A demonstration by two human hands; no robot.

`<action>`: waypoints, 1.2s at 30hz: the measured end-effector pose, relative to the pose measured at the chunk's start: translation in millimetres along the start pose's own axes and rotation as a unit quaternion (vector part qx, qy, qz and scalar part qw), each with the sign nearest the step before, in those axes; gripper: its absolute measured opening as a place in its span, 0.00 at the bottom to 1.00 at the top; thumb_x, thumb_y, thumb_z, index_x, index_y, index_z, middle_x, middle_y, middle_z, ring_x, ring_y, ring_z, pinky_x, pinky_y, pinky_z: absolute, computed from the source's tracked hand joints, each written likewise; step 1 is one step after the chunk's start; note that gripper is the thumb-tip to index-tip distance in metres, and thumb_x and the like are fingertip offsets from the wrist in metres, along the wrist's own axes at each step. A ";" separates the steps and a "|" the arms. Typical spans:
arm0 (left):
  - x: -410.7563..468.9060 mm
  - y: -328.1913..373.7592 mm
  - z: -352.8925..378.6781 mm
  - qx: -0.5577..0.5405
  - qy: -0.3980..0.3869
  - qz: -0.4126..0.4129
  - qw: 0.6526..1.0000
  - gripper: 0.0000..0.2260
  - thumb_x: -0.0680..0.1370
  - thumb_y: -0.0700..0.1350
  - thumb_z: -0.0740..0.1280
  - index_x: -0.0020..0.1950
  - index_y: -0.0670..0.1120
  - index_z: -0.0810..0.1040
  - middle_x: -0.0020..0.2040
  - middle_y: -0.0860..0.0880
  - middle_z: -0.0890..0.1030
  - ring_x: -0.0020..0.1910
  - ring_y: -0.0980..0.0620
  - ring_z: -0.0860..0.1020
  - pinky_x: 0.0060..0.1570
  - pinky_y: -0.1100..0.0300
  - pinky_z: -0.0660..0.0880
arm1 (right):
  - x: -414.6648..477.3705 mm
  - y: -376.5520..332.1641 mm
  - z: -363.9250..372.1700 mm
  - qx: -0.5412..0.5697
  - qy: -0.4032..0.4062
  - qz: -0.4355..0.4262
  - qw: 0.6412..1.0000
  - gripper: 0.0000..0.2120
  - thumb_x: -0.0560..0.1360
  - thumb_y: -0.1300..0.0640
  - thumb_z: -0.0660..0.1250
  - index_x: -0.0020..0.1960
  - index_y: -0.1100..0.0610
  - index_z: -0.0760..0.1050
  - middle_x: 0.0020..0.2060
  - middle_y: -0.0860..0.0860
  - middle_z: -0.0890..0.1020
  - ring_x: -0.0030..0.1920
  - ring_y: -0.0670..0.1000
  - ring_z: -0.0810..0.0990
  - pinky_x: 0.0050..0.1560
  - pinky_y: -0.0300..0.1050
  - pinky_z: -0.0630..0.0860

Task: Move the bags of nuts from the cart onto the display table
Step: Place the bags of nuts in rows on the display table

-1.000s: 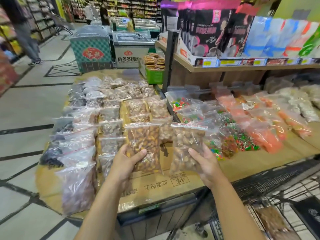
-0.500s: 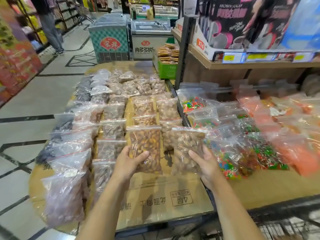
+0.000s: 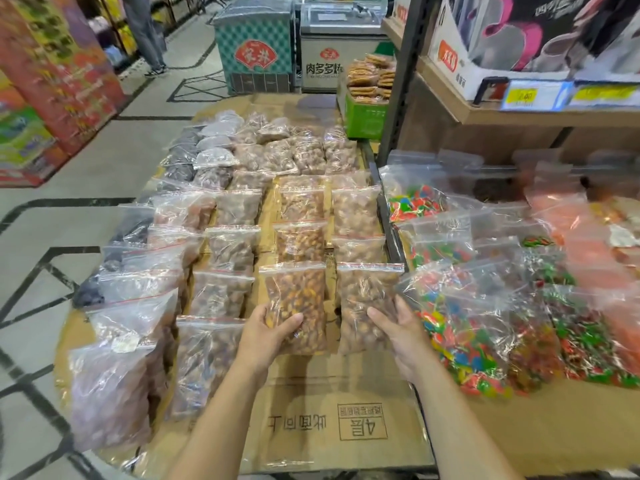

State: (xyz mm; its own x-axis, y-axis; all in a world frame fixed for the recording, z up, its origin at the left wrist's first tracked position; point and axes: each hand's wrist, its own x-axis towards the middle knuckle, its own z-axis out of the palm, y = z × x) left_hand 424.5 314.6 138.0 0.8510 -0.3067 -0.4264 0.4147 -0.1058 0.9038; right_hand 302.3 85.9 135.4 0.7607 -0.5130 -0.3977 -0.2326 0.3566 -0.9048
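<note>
The left hand [image 3: 266, 336] grips the lower part of a clear zip bag of orange-brown nuts [image 3: 299, 299], thumb across its front and fingers behind. The right hand [image 3: 403, 336] holds a clear zip bag of paler brown nuts [image 3: 363, 299] the same way, just beside the first. Both bags are at the near end of two columns on the brown cardboard-covered surface [image 3: 329, 393]; whether they rest on it I cannot tell. Just beyond them lie more filled nut bags [image 3: 299, 240], with further rows of bagged nuts [image 3: 221, 296] to the left. Bags of multicoloured sweets [image 3: 460, 337] crowd close on the right. A black metal shelf post [image 3: 403, 81] rises behind, with a green crate of brown snack packs [image 3: 363, 116] beside it.
</note>
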 end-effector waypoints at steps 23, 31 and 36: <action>30.6 -29.5 11.3 0.285 0.089 0.006 0.954 0.39 0.68 0.64 0.79 0.72 0.48 0.72 0.63 0.47 0.83 0.63 0.44 0.80 0.63 0.43 0.79 | 15.0 17.2 3.2 -0.269 0.074 -0.041 0.959 0.31 0.79 0.55 0.75 0.79 0.48 0.68 0.71 0.45 0.79 0.72 0.48 0.76 0.74 0.54 0.74; 19.9 -18.9 8.6 0.368 0.088 0.033 0.925 0.32 0.75 0.60 0.75 0.74 0.47 0.70 0.64 0.46 0.82 0.63 0.43 0.80 0.62 0.44 0.79 | 14.2 2.1 6.6 -0.329 0.078 0.006 0.941 0.42 0.76 0.53 0.73 0.84 0.46 0.56 0.79 0.48 0.71 0.79 0.55 0.70 0.79 0.62 0.68; 21.0 -13.6 -0.2 0.418 0.062 0.041 0.905 0.28 0.74 0.61 0.69 0.71 0.51 0.71 0.60 0.48 0.83 0.58 0.44 0.83 0.59 0.43 0.81 | 2.8 -22.7 12.9 -0.427 0.096 0.012 0.899 0.40 0.80 0.49 0.71 0.85 0.53 0.55 0.81 0.55 0.67 0.79 0.59 0.69 0.77 0.61 0.71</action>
State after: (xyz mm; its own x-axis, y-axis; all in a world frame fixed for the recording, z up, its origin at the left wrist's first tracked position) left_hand 436.9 309.8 116.8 0.9190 -0.2435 -0.3100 0.0025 -0.7828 0.6223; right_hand 317.6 86.4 156.8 0.6504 -0.6673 -0.3628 -0.6899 -0.3192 -0.6497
